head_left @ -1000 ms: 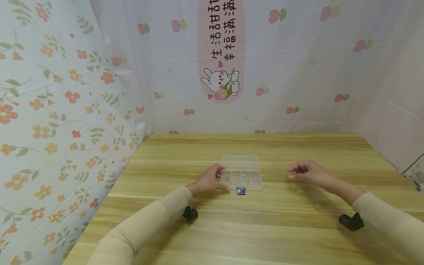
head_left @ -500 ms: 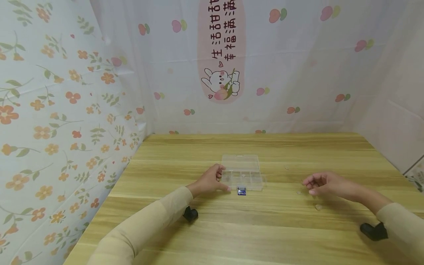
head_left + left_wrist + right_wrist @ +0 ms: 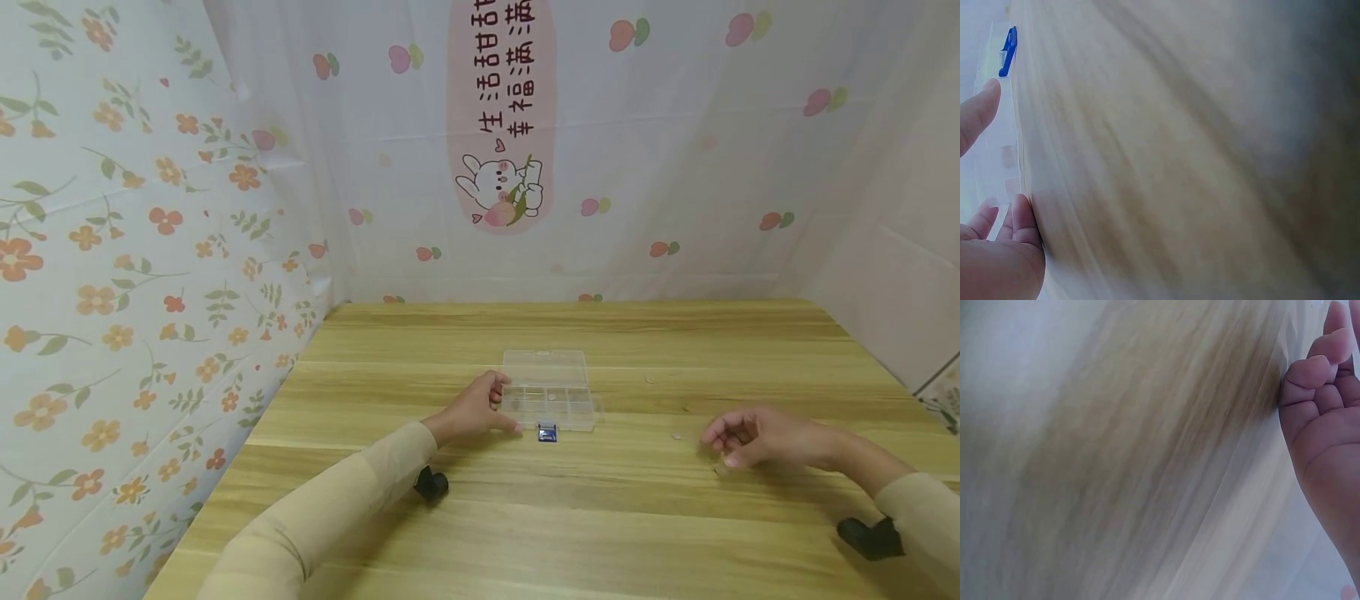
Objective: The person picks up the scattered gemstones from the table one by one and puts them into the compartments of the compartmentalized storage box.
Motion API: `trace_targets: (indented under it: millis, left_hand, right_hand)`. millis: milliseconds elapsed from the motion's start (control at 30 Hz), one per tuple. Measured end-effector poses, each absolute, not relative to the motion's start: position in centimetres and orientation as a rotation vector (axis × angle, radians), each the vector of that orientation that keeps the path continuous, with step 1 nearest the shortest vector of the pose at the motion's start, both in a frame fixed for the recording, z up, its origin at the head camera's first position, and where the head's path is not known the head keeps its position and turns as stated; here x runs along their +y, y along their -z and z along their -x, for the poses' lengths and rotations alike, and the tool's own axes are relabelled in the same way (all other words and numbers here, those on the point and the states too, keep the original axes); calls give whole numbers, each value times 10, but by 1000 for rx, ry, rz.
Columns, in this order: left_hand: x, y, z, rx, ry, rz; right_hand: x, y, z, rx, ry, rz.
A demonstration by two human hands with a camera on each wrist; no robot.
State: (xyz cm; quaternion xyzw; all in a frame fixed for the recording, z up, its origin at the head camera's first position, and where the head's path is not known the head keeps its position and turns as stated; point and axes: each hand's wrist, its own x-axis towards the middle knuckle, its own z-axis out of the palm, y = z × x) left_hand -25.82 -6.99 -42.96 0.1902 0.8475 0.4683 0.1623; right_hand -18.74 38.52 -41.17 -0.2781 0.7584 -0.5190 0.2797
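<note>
A clear plastic compartment box (image 3: 546,408) lies with its lid raised and a blue latch (image 3: 547,432) at the front. My left hand (image 3: 476,406) grips the box's left end, thumb at the front edge and fingers behind. In the left wrist view, the thumb (image 3: 982,112) lies along the box wall near the blue latch. My right hand (image 3: 765,437) is low over the table, fingers loosely curled, its thumb and fingertips at a small round pale piece (image 3: 721,470). Whether they pinch it is too small to tell. In the right wrist view, the curled fingers (image 3: 1310,372) hide the piece.
More small pieces lie on the wood-grain table (image 3: 600,525): one round piece (image 3: 677,436), another piece (image 3: 649,381) farther back and a thin piece (image 3: 686,408). A small pale piece (image 3: 552,397) sits in the box. Patterned cloth (image 3: 375,167) hangs behind and left.
My right hand has moved right and toward me, from beside the far piece to the nearest round piece. The left hand and the box have stayed in place.
</note>
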Motion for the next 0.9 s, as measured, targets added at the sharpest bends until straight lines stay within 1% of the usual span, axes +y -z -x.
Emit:
trace_targets:
  millis: [233,467,700,900]
  left_hand:
    - [-70,432,261,2423,-1335,-543]
    - [-69,430,260,2419,-1325,-544]
    - [-69,426,256,2423,-1322,-539]
    - [-69,426,255,2415,-1337,-533]
  right_hand:
    - [388,418,187,1923,1420,888]
    - [387,422,184,1972,1397,850]
    - [383,424,182,1970,1395,905]
    - [383,425,182,2008,1379,901]
